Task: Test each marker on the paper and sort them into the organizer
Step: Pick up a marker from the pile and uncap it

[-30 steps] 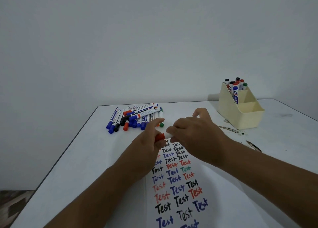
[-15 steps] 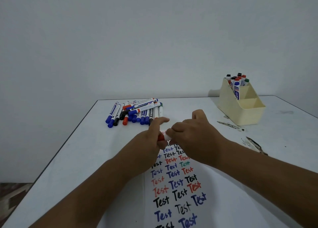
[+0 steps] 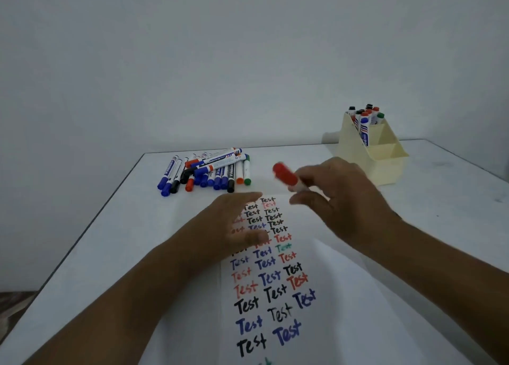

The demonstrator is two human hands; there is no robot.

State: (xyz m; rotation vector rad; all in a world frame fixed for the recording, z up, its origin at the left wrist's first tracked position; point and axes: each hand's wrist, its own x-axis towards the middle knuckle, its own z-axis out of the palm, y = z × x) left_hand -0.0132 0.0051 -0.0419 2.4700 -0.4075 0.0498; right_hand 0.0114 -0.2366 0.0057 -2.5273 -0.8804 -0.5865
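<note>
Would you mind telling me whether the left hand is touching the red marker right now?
Apart. The head view shows the red marker held only by the right hand, with bare table and paper visible between it and the left hand.

The pile of markers (image 3: pixel 205 172) lies near the far edge of the desk (image 3: pixel 110 227), toward the left. The organizer (image 3: pixel 370 155) stands at the far right corner and is tall, so it blocks that corner. Bare desk between the pile and the organizer leaves room to pass. The paper (image 3: pixel 275 282) lies flat in the middle. The left side of the desk is bare.
</note>
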